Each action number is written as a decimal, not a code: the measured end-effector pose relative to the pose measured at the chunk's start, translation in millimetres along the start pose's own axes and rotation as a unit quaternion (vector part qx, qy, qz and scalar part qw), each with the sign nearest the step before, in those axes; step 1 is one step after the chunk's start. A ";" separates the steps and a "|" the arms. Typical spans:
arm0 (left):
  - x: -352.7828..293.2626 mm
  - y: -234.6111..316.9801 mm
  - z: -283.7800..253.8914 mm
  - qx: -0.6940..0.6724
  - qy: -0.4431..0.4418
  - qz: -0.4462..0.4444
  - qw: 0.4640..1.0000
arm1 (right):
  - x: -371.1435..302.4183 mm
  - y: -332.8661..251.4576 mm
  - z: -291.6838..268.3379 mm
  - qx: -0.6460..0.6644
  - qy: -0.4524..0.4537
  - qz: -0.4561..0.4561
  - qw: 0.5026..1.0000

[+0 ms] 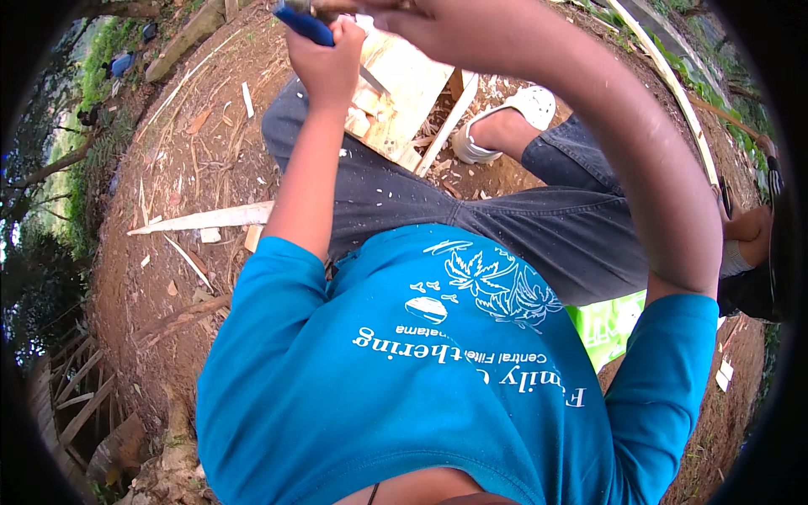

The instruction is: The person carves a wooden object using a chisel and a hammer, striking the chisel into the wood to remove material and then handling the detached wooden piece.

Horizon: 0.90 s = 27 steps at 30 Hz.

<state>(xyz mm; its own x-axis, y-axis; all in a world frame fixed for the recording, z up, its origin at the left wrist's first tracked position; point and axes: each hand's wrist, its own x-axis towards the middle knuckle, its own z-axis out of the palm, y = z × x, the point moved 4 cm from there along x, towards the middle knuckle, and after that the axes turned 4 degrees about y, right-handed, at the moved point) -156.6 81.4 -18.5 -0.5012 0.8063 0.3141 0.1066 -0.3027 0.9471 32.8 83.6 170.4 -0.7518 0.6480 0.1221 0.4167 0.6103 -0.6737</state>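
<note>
My left hand [324,71] is closed round the blue handle [305,23] of what looks like a chisel. Its narrow metal blade [373,80] comes out below my fist and slants down to a pale wooden board [412,84]. Light chips lie on the board near the blade. At the top edge, my right hand [421,27] is bent in toward the handle's end, its fingers partly cut off and blurred. Something brownish sticks out from it toward the blue handle, too little in view to name.
My legs in dark trousers [539,219] lie either side of the board; a white clog [532,107] is on one foot. A long pointed wood piece [198,220] and shavings lie on brown soil. Another person's leg [747,225] shows at the right, and a bright green bag-like thing [606,328] beside me.
</note>
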 end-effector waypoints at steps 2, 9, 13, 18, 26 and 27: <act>-9.8 -5.9 -4.9 -0.034 0.045 0.014 0.998 | -7.4 0.6 1.5 0.038 -0.021 0.015 0.999; 5.9 18.6 -2.5 -0.072 0.029 0.042 0.996 | -23.8 15.7 -20.9 0.202 0.107 0.060 0.972; 1.3 33.1 -6.9 -0.037 0.022 0.029 0.999 | -25.8 21.7 -18.4 0.236 0.122 0.042 0.963; -0.6 32.1 2.8 0.020 0.007 0.088 0.996 | -33.4 17.9 -18.4 0.246 0.095 0.047 0.964; -4.9 49.5 7.6 0.058 0.030 0.134 0.989 | -45.0 -0.8 -28.9 0.234 0.104 0.013 0.967; -4.0 50.8 9.1 0.067 0.026 0.139 0.988 | -45.7 -1.3 -30.6 0.228 0.108 0.014 0.968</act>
<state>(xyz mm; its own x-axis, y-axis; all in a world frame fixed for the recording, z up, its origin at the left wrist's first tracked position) -141.4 67.4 28.9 -0.4802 0.6724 0.5632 0.3570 -0.4367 0.8258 82.3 67.1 188.0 -0.5987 0.7713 0.2157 0.1298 0.3592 -0.9242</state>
